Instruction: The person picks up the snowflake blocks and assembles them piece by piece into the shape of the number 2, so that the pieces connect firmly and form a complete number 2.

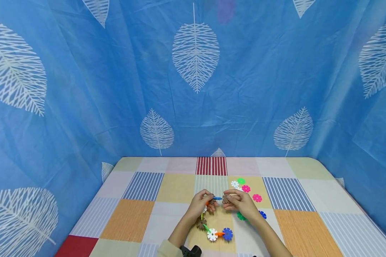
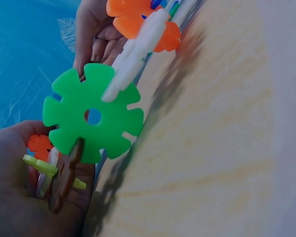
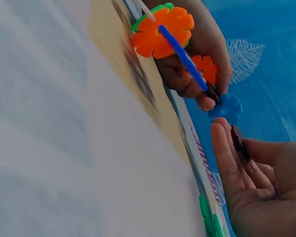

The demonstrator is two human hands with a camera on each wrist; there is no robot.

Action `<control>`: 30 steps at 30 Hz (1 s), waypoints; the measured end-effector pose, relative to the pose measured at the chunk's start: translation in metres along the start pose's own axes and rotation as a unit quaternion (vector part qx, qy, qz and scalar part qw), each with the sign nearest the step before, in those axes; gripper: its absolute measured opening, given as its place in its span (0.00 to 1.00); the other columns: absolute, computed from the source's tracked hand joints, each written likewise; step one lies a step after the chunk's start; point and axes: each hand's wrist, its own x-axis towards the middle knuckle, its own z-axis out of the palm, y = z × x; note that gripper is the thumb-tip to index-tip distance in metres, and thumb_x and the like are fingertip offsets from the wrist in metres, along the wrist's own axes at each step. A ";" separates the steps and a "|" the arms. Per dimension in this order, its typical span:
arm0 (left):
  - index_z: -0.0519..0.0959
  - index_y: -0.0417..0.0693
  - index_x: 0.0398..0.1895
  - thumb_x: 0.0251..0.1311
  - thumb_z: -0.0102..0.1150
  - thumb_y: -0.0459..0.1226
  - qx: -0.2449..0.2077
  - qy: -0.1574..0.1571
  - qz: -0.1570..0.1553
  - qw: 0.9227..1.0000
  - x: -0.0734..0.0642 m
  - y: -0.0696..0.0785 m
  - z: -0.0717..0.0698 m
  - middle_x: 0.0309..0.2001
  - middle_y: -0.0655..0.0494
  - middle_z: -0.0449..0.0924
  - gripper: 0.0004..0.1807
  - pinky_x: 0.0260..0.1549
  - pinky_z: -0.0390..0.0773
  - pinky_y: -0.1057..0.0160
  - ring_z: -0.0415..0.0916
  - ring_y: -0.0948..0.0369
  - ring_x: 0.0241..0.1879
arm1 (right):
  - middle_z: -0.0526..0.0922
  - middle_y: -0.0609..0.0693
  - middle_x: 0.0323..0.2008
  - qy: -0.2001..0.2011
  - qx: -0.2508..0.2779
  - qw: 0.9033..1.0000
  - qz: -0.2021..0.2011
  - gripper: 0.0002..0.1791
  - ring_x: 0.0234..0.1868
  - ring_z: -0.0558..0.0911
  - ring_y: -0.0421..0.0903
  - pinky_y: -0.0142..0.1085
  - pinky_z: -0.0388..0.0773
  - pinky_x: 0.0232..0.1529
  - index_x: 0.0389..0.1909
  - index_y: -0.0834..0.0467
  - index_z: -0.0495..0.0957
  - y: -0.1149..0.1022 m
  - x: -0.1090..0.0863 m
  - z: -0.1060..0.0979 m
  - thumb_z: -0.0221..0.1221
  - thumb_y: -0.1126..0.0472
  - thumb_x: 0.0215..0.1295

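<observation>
My left hand [image 1: 200, 205] pinches a dark brown notched disc [image 3: 214, 94] in a chain of slotted flower-shaped plastic discs. A light blue disc [image 1: 217, 198] juts from this end toward the right. Between thumb and fingers my right hand [image 1: 242, 204] pinches another brown disc [image 1: 226, 198], its edge close to the light blue one in the right wrist view. From the left hand the chain curves down past a brown disc [image 1: 201, 223] and a white disc [image 1: 212, 235] to a dark blue disc [image 1: 227, 234]. A green disc [image 2: 93, 113] of the chain looms large in the left wrist view.
Beyond the right hand lie loose discs on the patchwork tablecloth [image 1: 177, 187]: a green one [image 1: 241, 181], a white one [image 1: 234, 184] and a pink one [image 1: 257, 197] among them. Near the right forearm are a green disc [image 1: 240, 216] and a blue disc [image 1: 262, 214]. Blue leaf-print curtains [image 1: 244, 89] surround the table.
</observation>
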 end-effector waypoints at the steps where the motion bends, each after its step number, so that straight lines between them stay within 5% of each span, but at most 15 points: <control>1: 0.70 0.33 0.36 0.64 0.48 0.34 0.000 -0.002 0.000 1.000 0.000 0.000 0.000 0.24 0.44 0.80 0.09 0.18 0.75 0.70 0.74 0.63 0.16 | 0.79 0.69 0.38 0.001 0.001 1.000 0.001 0.22 0.35 0.82 0.58 0.43 0.80 0.38 0.56 0.77 0.62 0.000 0.000 0.001 0.50 0.66 0.68; 15: 0.69 0.29 0.36 0.67 0.45 0.33 -0.002 -0.019 0.017 1.000 -0.002 0.002 -0.001 0.25 0.40 0.80 0.11 0.18 0.75 0.70 0.74 0.63 0.17 | 0.80 0.69 0.33 0.030 0.020 0.999 -0.006 0.16 0.30 0.83 0.55 0.44 0.80 0.35 0.48 0.78 0.63 0.007 0.001 0.013 0.52 0.71 0.65; 24: 0.69 0.30 0.33 0.64 0.48 0.32 0.001 -0.009 0.008 1.000 -0.002 0.002 0.000 0.22 0.47 0.79 0.09 0.18 0.74 0.71 0.74 0.63 0.17 | 0.80 0.71 0.31 0.052 0.026 0.998 -0.015 0.14 0.28 0.83 0.55 0.43 0.80 0.34 0.46 0.79 0.63 0.008 0.001 0.021 0.52 0.73 0.64; 27: 0.70 0.31 0.32 0.64 0.49 0.33 -0.001 -0.002 -0.002 1.000 0.000 0.001 0.000 0.23 0.47 0.79 0.09 0.19 0.75 0.70 0.74 0.63 0.18 | 0.80 0.70 0.32 0.016 -0.013 1.000 -0.020 0.16 0.30 0.83 0.57 0.44 0.80 0.34 0.47 0.78 0.64 0.004 0.001 0.012 0.52 0.69 0.65; 30: 0.70 0.33 0.31 0.63 0.49 0.33 -0.005 0.003 -0.009 1.000 0.001 0.002 0.001 0.24 0.45 0.80 0.09 0.20 0.77 0.70 0.75 0.64 0.18 | 0.82 0.64 0.33 -0.020 -0.113 0.993 -0.038 0.18 0.33 0.83 0.54 0.41 0.81 0.35 0.48 0.73 0.69 -0.003 0.000 -0.004 0.55 0.63 0.65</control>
